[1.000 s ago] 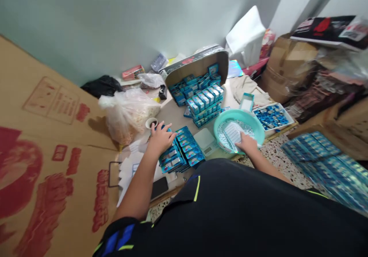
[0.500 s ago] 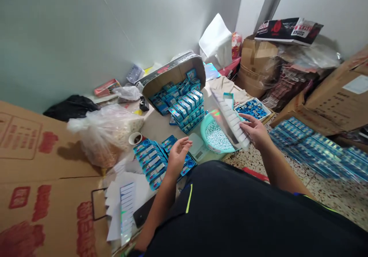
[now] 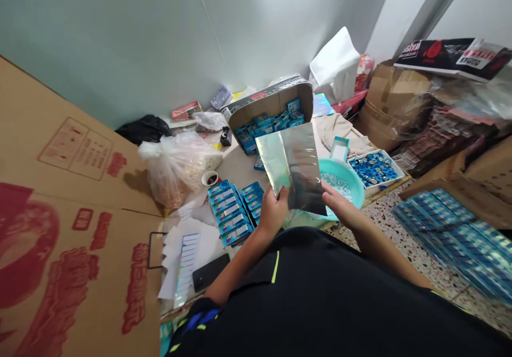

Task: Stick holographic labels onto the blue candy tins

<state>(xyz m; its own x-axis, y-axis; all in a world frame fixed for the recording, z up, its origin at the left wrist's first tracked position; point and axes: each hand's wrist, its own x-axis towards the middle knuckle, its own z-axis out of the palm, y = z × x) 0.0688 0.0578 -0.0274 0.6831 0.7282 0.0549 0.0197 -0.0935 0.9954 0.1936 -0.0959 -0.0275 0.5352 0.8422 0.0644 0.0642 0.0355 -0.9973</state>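
Left hand (image 3: 274, 212) is off the blue rectangular packs (image 3: 230, 216) now, gripping one side of a glossy silver-grey rectangular sheet (image 3: 298, 168). Right hand (image 3: 340, 205) is up out of the round teal plastic basin (image 3: 357, 192) too, on the sheet's other edge.

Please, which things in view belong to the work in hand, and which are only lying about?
Probably the work:
shiny sheet, gripped by the left hand, right hand at its edge
blue packs, in rows
basin, with small pale pieces
blue pieces

Probably lying about:
phone
cup
black bag
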